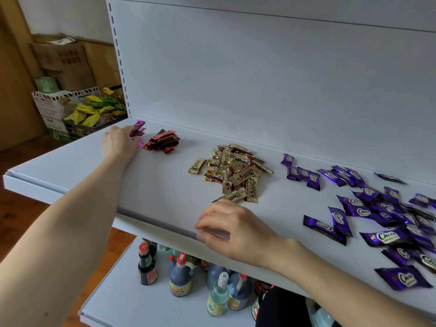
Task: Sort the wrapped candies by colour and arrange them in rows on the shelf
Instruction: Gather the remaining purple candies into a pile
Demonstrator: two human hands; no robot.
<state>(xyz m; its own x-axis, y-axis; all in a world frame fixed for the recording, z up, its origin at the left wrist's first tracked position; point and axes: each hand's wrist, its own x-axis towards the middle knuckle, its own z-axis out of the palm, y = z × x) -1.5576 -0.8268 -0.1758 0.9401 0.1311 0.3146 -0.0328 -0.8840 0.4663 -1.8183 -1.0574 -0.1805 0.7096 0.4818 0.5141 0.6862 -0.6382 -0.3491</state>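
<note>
On the white shelf (165, 185) lie four colour groups of wrapped candies. Pink candies (139, 129) sit at the far left rear, and my left hand (119, 141) grips some of them. Just right of them is a small heap of red candies (162, 141). A pile of gold candies (236, 173) lies in the middle. Many purple candies (368, 208) are scattered loosely over the right part. My right hand (231, 230) rests near the shelf's front edge, fingers loosely curled, just in front of the gold pile, holding nothing that I can see.
Below, a lower shelf (122, 300) carries several sauce bottles (180, 274). Left of the shelf unit, cardboard boxes (68, 64) and a crate of yellow snack packs (92, 112) stand on the floor. The white back panel (259, 79) rises behind the candies.
</note>
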